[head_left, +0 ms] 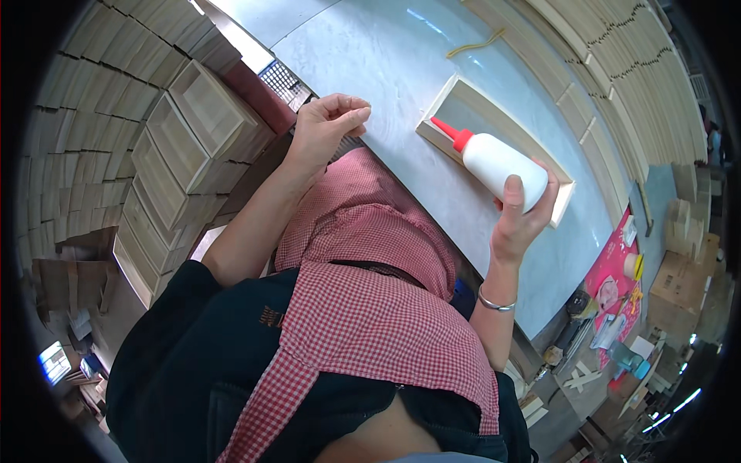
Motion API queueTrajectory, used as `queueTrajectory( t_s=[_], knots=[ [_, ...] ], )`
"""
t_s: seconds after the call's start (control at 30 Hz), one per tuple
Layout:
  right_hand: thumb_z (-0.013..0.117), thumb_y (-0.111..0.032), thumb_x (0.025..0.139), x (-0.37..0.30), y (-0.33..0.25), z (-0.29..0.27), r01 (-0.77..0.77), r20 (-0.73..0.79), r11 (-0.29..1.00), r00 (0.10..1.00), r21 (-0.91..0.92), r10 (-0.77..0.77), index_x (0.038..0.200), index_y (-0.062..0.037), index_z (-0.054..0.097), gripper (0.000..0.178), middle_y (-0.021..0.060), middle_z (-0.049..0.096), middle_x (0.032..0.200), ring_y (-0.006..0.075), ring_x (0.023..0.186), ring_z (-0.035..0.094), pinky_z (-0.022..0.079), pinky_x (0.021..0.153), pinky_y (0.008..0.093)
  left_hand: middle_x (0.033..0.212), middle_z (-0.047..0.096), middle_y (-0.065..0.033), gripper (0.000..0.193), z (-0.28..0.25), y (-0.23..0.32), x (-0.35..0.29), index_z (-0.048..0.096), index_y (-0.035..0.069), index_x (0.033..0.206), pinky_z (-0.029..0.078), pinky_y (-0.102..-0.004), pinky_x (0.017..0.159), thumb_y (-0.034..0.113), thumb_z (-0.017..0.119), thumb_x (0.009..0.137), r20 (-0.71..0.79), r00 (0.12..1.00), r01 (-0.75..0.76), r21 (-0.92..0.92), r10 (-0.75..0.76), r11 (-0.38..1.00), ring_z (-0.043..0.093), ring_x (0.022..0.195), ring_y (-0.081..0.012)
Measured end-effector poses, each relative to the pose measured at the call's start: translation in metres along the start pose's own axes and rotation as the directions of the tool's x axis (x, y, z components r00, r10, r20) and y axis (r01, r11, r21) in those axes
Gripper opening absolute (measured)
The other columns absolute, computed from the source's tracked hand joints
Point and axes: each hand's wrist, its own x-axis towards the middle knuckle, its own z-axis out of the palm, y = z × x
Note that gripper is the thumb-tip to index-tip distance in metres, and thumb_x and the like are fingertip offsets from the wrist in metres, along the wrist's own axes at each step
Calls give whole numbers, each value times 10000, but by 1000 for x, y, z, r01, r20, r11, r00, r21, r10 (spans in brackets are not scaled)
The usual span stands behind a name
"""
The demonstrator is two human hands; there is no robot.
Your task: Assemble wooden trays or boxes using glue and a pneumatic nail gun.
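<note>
My right hand (519, 224) is wrapped round the base of a white squeeze bottle (498, 163) with a red cap and a pointed red nozzle. It looks like a glue bottle. The bottle is tilted over a shallow rectangular wooden frame (455, 89) on the table, its nozzle near the frame's left end. Part of the frame is hidden behind the bottle and hand. Raised at the table's near edge, my left hand (332, 127) has its fingers curled and thumb pressed to the forefinger. Whatever is in that pinch, if anything, is too small to make out.
Stacked wooden boxes (174, 147) rise close on my left. Rows of wooden pieces (617, 46) line the table's far right side. A yellow strip (476, 45) lies on the pale table (386, 69). Cardboard boxes (679, 285) and a pink sheet (610, 266) are at the right.
</note>
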Motion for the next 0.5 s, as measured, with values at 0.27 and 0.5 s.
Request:
queueTrajectory(
  t_s=[0.27, 0.5],
  knots=[
    [756, -292, 854, 5, -2, 10, 115, 30, 990, 993, -79, -113, 1283, -39, 471, 574, 152, 551, 1185, 291, 1033, 589, 513, 892, 379, 755, 594, -10, 161, -6, 2, 1, 684, 4, 1099, 489, -196, 621, 91, 661, 966, 13, 993, 120, -125, -119, 985, 512, 591, -76],
    [767, -280, 847, 18, -4, 19, 203, 16, 970, 979, -130, -203, 1277, -37, 469, 576, 150, 557, 1180, 292, 1026, 595, 519, 875, 379, 718, 549, 7, 185, -14, -4, 5, 665, -6, 1128, 448, -172, 600, 117, 619, 998, 30, 997, 77, -141, -73, 987, 472, 570, -60]
  ],
)
